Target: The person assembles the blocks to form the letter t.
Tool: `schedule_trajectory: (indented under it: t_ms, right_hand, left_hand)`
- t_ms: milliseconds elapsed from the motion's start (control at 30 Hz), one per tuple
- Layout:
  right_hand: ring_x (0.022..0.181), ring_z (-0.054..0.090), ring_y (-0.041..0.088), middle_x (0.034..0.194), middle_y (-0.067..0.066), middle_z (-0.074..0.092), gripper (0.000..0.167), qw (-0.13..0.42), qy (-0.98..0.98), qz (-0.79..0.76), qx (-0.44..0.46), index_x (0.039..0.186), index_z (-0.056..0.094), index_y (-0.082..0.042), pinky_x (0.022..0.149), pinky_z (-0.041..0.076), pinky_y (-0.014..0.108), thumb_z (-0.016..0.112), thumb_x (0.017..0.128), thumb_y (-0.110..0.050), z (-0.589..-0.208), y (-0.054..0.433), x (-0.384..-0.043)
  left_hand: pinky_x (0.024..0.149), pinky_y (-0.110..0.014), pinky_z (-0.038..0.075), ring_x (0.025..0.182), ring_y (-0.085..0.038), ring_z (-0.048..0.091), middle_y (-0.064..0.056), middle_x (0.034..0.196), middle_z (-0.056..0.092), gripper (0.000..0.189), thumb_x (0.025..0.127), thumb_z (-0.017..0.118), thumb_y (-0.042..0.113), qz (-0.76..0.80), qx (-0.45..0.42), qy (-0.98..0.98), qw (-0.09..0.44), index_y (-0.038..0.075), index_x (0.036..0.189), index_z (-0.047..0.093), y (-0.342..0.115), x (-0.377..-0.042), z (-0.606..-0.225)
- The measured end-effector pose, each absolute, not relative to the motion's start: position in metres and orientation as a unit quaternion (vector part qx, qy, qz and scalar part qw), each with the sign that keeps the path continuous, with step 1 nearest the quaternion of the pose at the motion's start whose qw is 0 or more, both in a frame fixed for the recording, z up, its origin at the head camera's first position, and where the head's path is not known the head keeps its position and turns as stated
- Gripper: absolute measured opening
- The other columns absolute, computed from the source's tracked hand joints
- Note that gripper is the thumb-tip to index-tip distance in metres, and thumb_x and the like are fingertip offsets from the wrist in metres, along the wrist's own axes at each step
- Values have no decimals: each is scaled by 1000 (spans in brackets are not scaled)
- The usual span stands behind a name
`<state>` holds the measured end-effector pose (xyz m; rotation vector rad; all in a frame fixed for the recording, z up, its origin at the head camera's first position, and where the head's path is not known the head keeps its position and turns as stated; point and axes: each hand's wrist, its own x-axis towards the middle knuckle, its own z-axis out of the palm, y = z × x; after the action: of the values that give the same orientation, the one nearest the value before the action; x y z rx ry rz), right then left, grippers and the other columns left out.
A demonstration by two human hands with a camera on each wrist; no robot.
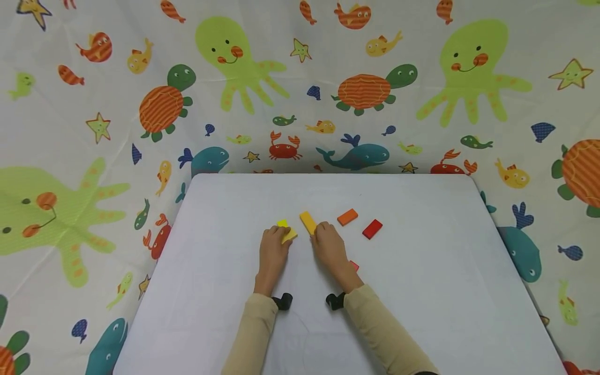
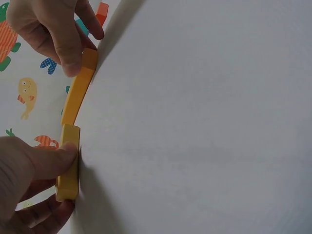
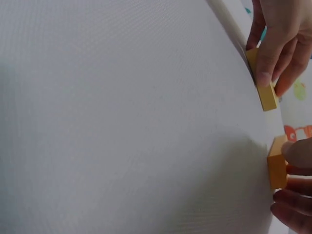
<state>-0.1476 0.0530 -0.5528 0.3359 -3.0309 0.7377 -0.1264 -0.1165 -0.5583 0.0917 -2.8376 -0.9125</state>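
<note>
the yellow block (image 2: 71, 178) and amber block (image 2: 79, 92) are smooth oblongs.

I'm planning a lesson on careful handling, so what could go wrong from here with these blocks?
The yellow block in the left hand and the amber block in the right hand are close together, so moving either might knock the other. A small red block is partly hidden by the right wrist; shifting that arm could nudge it unnoticed.
</note>
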Motion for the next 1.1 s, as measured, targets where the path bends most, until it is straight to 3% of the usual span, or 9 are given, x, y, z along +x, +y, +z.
schedule_trajectory:
  t_ms: [200, 467, 800, 1100]
  right_hand:
    - [102, 62, 29, 117, 18, 67, 20, 18, -958, 266, 106, 108, 67, 4, 92, 58, 42, 70, 100, -15, -553, 54, -143]
    - [97, 64, 27, 107, 14, 70, 15, -12, -941, 333, 60, 103, 70, 1, 91, 57, 42, 76, 94, -11, -550, 60, -145]
    - [120, 62, 37, 139, 20, 62, 47, -32, -932, 356, 59, 142, 60, -2, 104, 53, 49, 71, 96, -10, -548, 64, -140]
    - [120, 60, 37, 137, 21, 62, 42, -52, -939, 335, 51, 139, 64, -1, 105, 52, 49, 67, 99, -12, -544, 63, -133]
  left_hand:
    - [102, -42, 53, 111, -30, 62, -11, 119, 73, 34, 90, 79, 6, -298, 20, -950, 92, 6, 124, 76, -116, -133, -562]
    - [98, -41, 55, 108, -31, 64, -12, 117, 74, 35, 90, 79, 4, -291, 2, -951, 102, 5, 124, 76, -113, -139, -562]
    - [101, -42, 55, 112, -31, 64, -11, 123, 74, 34, 90, 78, 4, -272, -1, -957, 96, 6, 124, 77, -107, -147, -556]
    - [103, -42, 55, 115, -30, 65, -10, 124, 74, 34, 89, 79, 2, -258, -13, -962, 91, 8, 123, 77, -101, -155, -554]
